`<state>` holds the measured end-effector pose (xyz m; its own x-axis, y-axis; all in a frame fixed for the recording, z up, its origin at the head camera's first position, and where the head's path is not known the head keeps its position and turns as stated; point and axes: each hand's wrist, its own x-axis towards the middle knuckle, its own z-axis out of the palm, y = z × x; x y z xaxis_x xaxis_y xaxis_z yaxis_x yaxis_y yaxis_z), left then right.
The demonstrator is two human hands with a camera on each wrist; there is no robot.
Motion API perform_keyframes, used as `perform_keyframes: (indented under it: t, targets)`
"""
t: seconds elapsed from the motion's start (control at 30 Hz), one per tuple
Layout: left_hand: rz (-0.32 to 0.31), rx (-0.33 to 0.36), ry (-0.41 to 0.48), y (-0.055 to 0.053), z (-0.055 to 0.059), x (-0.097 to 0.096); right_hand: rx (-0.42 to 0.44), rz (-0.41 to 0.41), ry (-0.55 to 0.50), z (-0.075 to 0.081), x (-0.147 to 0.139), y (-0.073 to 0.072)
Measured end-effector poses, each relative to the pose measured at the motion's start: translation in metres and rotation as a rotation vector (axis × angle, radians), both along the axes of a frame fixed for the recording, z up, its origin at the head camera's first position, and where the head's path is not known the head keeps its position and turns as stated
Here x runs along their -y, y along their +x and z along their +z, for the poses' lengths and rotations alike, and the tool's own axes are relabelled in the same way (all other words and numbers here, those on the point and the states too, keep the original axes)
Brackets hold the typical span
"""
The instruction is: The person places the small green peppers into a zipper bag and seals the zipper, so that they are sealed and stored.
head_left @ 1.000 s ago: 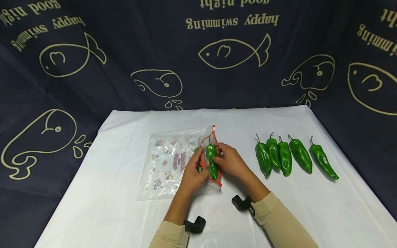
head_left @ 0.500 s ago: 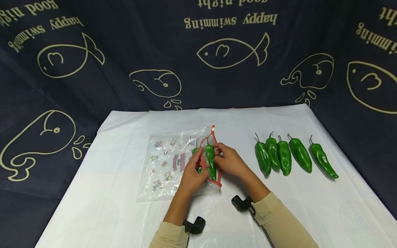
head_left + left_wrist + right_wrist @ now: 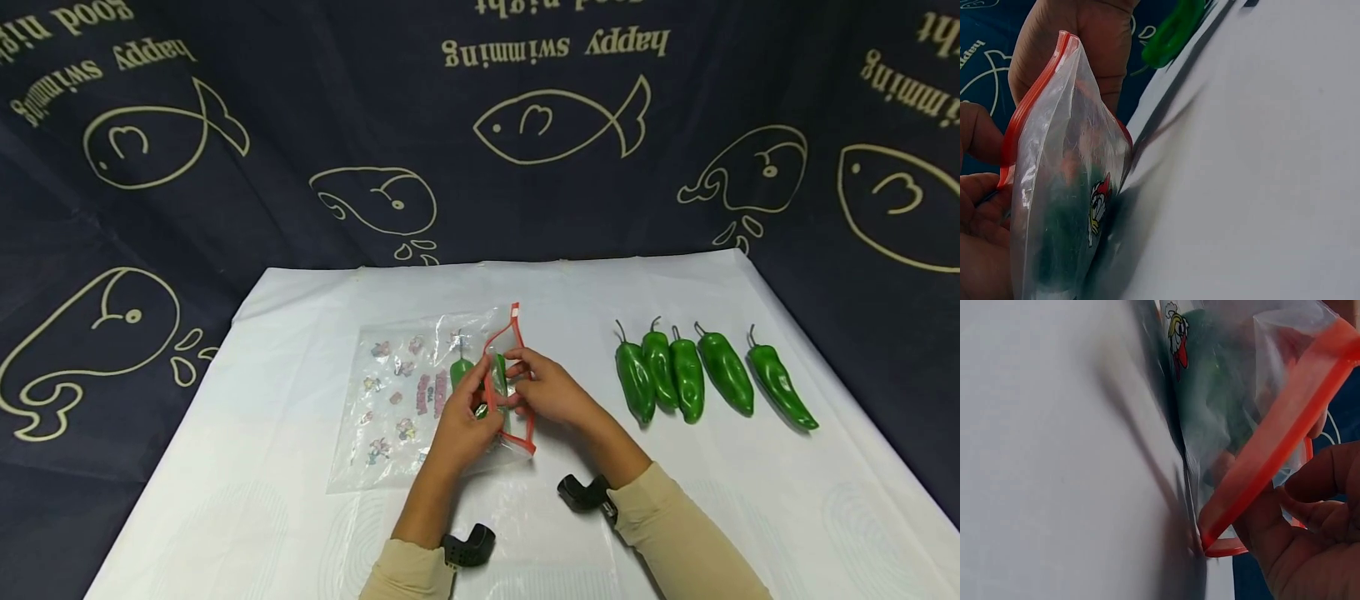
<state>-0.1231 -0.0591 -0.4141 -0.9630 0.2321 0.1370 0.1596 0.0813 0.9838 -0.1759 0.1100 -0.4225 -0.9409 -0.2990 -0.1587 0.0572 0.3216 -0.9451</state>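
A clear plastic zip bag (image 3: 386,392) with a red zip edge and printed cartoon figures lies on the white table, its mouth spread toward the right. My left hand (image 3: 465,425) pinches the near layer of the red edge between thumb and fingers, as the left wrist view also shows. Inside the bag sits a green pepper (image 3: 460,367), stem pointing away. Another green pepper (image 3: 500,367) lies just within the mouth, partly covered by my left fingers. My right hand (image 3: 551,387) has its fingertips inside the opening, loosely bent beside that pepper, the thumb apart in the right wrist view.
Several loose green peppers (image 3: 687,379) lie in a row on the right of the table (image 3: 247,417), stems pointing away. A dark curtain (image 3: 285,100) with fish and whale drawings hangs behind and beside the table.
The pepper at the bag's mouth has moved left, deeper into the bag, and the other pepper has shifted left too. My right fingers have followed inward; my left hand keeps its hold.
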Motion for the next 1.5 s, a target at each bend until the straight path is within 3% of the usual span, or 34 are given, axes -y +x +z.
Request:
perform_keyframes:
  t: [0.2,0.5,0.73,1.1,1.27,1.37,1.5]
  targets:
    - [0.031,-0.029,-0.015,-0.01,-0.027,0.0,0.026,0.013,-0.046,0.001,0.001,0.002]
    - [0.038,-0.043,-0.03,-0.011,-0.034,-0.001,-0.015,0.023,-0.041,0.006,-0.007,0.004]
    - [0.05,-0.035,-0.021,-0.013,-0.035,-0.001,-0.118,0.056,-0.028,0.015,-0.023,0.004]
    - [0.045,-0.008,0.001,-0.012,-0.036,0.0,-0.318,0.001,0.227,0.03,-0.073,0.009]
    - [0.044,0.018,0.003,-0.013,-0.036,-0.001,-0.338,-0.035,0.313,0.03,-0.104,0.017]
    - [0.044,0.036,-0.002,-0.01,-0.03,-0.001,-0.333,-0.046,0.343,0.031,-0.119,0.019]
    - [0.025,0.038,0.005,-0.002,-0.01,0.0,-0.335,-0.048,0.378,0.033,-0.135,0.02]
